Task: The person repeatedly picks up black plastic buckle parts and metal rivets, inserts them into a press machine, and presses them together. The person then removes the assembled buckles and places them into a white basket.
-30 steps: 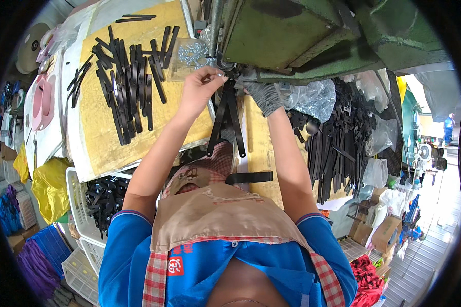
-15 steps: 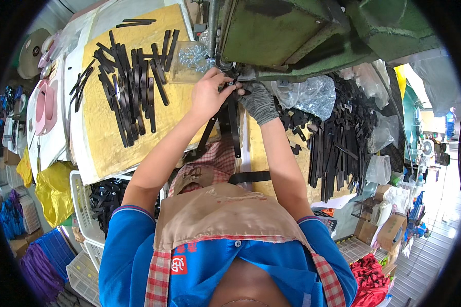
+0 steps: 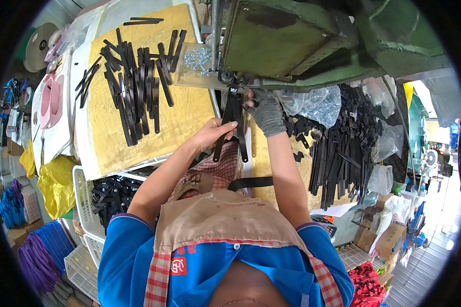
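Two flat black strips (image 3: 235, 110), joined at the top, hang in a narrow V under the head of a green machine (image 3: 271, 41). My bare left hand (image 3: 216, 132) is closed on the left strip, thumb on top, partway down its length. My right hand (image 3: 266, 112), in a grey knitted glove with bare fingertips, is beside the joined end. Its fingertips are curled and blurred, so what they hold, if anything, cannot be made out. Left of the machine head, a clear shallow tray (image 3: 189, 78) holds small shiny metal fasteners (image 3: 197, 59).
Loose black strips (image 3: 133, 92) lie on the yellow board (image 3: 184, 112) at left. More black strips and small brackets (image 3: 343, 143) pile up at right, near a clear plastic bag (image 3: 320, 102). A white basket (image 3: 89, 204) of black parts stands at lower left.
My left hand has come down from the machine head and now grips the left strip lower. The right hand has dropped slightly and stays near the joint. The view has shifted a little.
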